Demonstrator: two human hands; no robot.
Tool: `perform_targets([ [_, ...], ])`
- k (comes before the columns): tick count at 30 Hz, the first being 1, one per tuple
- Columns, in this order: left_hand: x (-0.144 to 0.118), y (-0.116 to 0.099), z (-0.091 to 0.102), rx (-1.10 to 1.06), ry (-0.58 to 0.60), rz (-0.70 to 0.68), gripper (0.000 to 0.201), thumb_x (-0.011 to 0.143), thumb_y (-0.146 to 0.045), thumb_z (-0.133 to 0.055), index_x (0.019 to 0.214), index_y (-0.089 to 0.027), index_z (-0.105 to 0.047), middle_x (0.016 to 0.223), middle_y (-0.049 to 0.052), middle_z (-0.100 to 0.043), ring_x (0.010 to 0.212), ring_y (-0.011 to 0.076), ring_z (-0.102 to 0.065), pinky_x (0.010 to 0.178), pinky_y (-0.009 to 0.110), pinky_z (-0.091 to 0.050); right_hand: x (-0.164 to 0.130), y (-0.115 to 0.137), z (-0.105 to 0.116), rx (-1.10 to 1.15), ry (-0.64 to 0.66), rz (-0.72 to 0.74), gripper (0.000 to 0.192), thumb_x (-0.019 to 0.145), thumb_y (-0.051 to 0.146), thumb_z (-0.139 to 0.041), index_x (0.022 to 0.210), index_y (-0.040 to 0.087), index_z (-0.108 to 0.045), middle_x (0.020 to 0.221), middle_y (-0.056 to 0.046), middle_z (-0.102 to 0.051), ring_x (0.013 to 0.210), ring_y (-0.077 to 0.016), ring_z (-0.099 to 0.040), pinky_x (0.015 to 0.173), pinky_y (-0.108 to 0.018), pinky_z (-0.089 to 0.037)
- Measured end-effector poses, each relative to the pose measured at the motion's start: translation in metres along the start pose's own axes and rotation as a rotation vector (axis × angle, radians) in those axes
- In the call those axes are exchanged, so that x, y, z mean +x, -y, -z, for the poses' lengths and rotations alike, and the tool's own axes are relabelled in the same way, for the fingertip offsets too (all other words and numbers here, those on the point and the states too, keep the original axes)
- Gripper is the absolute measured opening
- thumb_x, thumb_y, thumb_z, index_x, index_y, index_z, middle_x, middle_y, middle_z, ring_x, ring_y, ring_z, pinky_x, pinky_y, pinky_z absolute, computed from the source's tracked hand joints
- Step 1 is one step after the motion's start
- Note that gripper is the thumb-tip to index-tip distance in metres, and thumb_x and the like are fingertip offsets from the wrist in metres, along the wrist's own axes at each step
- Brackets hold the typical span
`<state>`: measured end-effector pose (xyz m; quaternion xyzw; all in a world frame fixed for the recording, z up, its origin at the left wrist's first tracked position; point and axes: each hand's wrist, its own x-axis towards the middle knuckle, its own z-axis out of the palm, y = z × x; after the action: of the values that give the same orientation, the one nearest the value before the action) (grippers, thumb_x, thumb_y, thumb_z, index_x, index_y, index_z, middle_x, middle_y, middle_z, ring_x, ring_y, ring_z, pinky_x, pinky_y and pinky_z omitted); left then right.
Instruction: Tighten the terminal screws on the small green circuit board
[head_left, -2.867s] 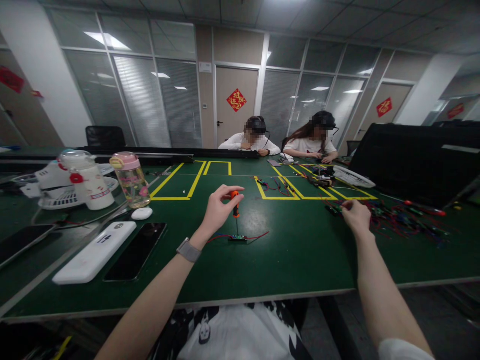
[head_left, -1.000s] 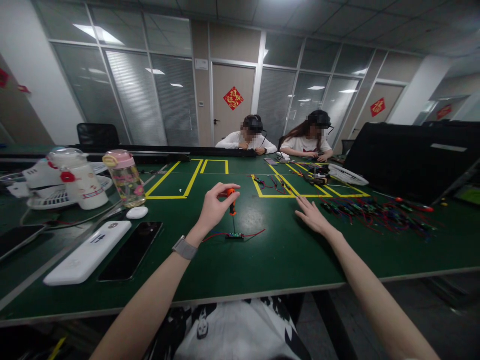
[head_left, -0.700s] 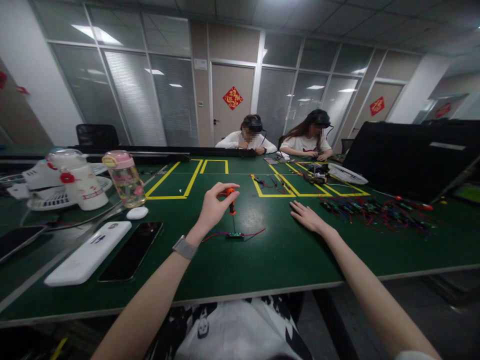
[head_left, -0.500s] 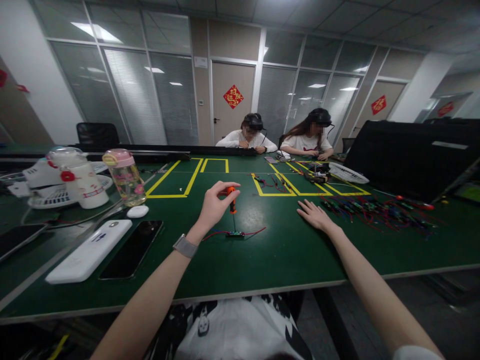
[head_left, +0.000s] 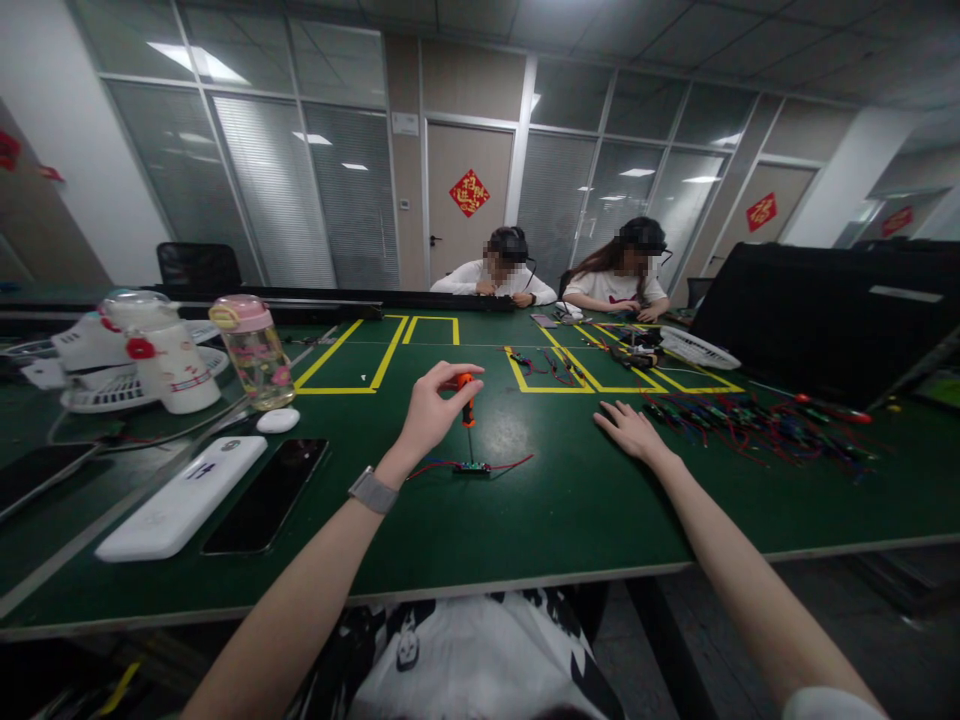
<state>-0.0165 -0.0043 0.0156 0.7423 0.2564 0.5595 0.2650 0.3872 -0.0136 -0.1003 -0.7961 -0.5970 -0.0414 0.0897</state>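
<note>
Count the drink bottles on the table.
2, both at the far left: a white bottle with a clear lid, and a pink-lidded clear bottle just right of it. The black case may hide others.

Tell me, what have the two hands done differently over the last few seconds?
The right hand left the heap of wired parts, came in toward the middle and now lies open, flat on the green table. The left hand still holds the orange screwdriver upright, tip on the little board.
</note>
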Motion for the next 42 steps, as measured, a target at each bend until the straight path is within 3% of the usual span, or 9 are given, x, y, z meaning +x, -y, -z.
perform_targets([
  [6, 0.0, 0.0, -0.001, 0.003, 0.001, -0.004, 0.016, 0.081, -0.028, -0.066, 0.093, -0.02, -0.072, 0.083, 0.002, -0.062, 0.078, 0.014, -0.061, 0.074, 0.027, -0.052, 0.002, -0.001, -0.003, -0.015, -0.047, -0.087, 0.08, 0.087, 0.072, -0.021, 0.145, 0.021, -0.041, 0.15, -0.018, -0.037, 0.133, -0.0443, -0.037, 0.107, -0.059, -0.027],
  [11, 0.0, 0.002, -0.001, 0.004, 0.003, -0.006, 0.016, 0.081, -0.027, -0.066, 0.093, -0.02, -0.072, 0.085, 0.002, -0.063, 0.078, 0.0139, -0.061, 0.075, 0.027, -0.051, -0.004, 0.005, 0.003, -0.018, -0.07, -0.131, 0.076, 0.088, 0.069, -0.029, 0.142, 0.019, -0.045, 0.147, -0.017, -0.041, 0.136, -0.0425, -0.033, 0.109, -0.058, -0.025],
  [15, 0.0, 0.001, -0.001, -0.002, 0.003, -0.001, 0.015, 0.081, -0.027, -0.065, 0.093, -0.021, -0.072, 0.086, 0.002, -0.064, 0.079, 0.0146, -0.062, 0.075, 0.029, -0.052, -0.013, 0.029, 0.021, 0.014, -0.284, 0.154, 0.053, 0.095, 0.05, -0.031, 0.122, 0.017, -0.062, 0.132, -0.015, -0.056, 0.129, -0.0333, -0.044, 0.111, -0.055, -0.024],
  [19, -0.002, 0.0, -0.002, 0.005, 0.002, -0.012, 0.017, 0.085, -0.029, -0.061, 0.095, -0.021, -0.072, 0.087, 0.003, -0.064, 0.079, 0.0146, -0.061, 0.075, 0.028, -0.05, -0.036, 0.091, 0.039, 0.17, -0.398, 0.498, 0.036, 0.096, 0.035, -0.038, 0.093, 0.02, -0.071, 0.096, -0.011, -0.07, 0.099, -0.0264, -0.061, 0.109, -0.049, -0.028],
  [23, -0.003, 0.001, -0.003, -0.048, 0.033, -0.015, 0.024, 0.091, -0.027, -0.051, 0.102, -0.021, -0.07, 0.097, 0.006, -0.066, 0.09, 0.0167, -0.063, 0.078, 0.028, -0.05, -0.072, 0.168, 0.037, 0.482, -0.247, 0.765, 0.022, 0.093, 0.035, -0.051, 0.095, 0.022, -0.069, 0.09, -0.005, -0.072, 0.091, -0.0222, -0.063, 0.101, -0.046, -0.037],
  [27, -0.004, 0.002, -0.003, -0.156, 0.076, 0.013, 0.027, 0.091, -0.025, -0.049, 0.109, -0.018, -0.068, 0.107, 0.008, -0.067, 0.099, 0.0193, -0.065, 0.085, 0.03, -0.051, -0.092, 0.21, 0.026, 0.652, -0.071, 0.799, 0.023, 0.08, 0.034, -0.07, 0.098, 0.02, -0.069, 0.097, -0.006, -0.071, 0.094, -0.0229, -0.064, 0.088, -0.039, -0.046],
  [32, -0.005, -0.001, -0.006, -0.167, 0.115, 0.032, 0.025, 0.09, -0.027, -0.053, 0.109, -0.019, -0.067, 0.1, 0.007, -0.066, 0.089, 0.0169, -0.066, 0.079, 0.028, -0.052, -0.086, 0.216, 0.019, 0.742, -0.025, 0.785, 0.006, 0.076, 0.02, -0.074, 0.08, 0.02, -0.07, 0.097, -0.005, -0.07, 0.094, -0.0218, -0.064, 0.087, -0.038, -0.047],
  [37, -0.008, 0.001, -0.009, 0.034, -0.017, -0.051, 0.012, 0.082, -0.031, -0.067, 0.089, -0.021, -0.07, 0.089, 0.003, -0.056, 0.082, 0.0149, -0.059, 0.07, 0.024, -0.05, -0.083, 0.214, 0.017, 0.768, -0.019, 0.794, 0.006, 0.076, 0.019, -0.074, 0.076, 0.02, -0.068, 0.095, -0.005, -0.069, 0.091, -0.021, -0.064, 0.085, -0.038, -0.048],
  [42, -0.008, 0.0, -0.008, -0.027, 0.04, -0.042, 0.027, 0.094, -0.029, -0.045, 0.105, -0.023, -0.069, 0.106, 0.006, -0.061, 0.096, 0.0174, -0.061, 0.084, 0.03, -0.05, -0.079, 0.222, 0.017, 0.784, -0.019, 0.817, 0.012, 0.071, 0.02, -0.078, 0.074, 0.02, -0.065, 0.092, -0.004, -0.067, 0.09, -0.0209, -0.062, 0.085, -0.037, -0.047],
])
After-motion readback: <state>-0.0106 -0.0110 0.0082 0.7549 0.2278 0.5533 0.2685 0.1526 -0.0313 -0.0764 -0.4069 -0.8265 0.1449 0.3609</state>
